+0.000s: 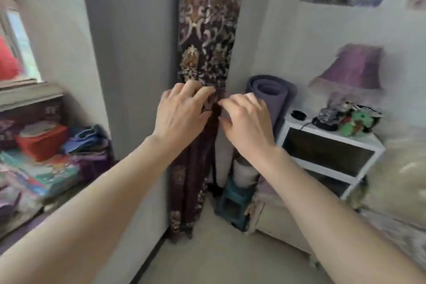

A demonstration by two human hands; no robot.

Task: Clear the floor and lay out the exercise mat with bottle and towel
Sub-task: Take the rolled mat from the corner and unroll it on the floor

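Observation:
A rolled purple exercise mat [274,97] stands upright in the corner, between a dark patterned curtain [207,30] and a white bedside cabinet [327,143]. Both my hands are at the curtain's gathered waist. My left hand [182,113] has its fingers curled over the fabric from the left. My right hand [246,120] reaches in from the right, fingertips pinching at the curtain's tie; it hides part of the mat's left side. No bottle or towel is in view.
A purple lamp [350,71] and small items sit on the cabinet. A teal object [232,205] stands on the floor below the mat. Piled clothes and boxes [41,159] lie at left under a window. Bedding [396,180] is at right. Beige floor [219,256] lies ahead.

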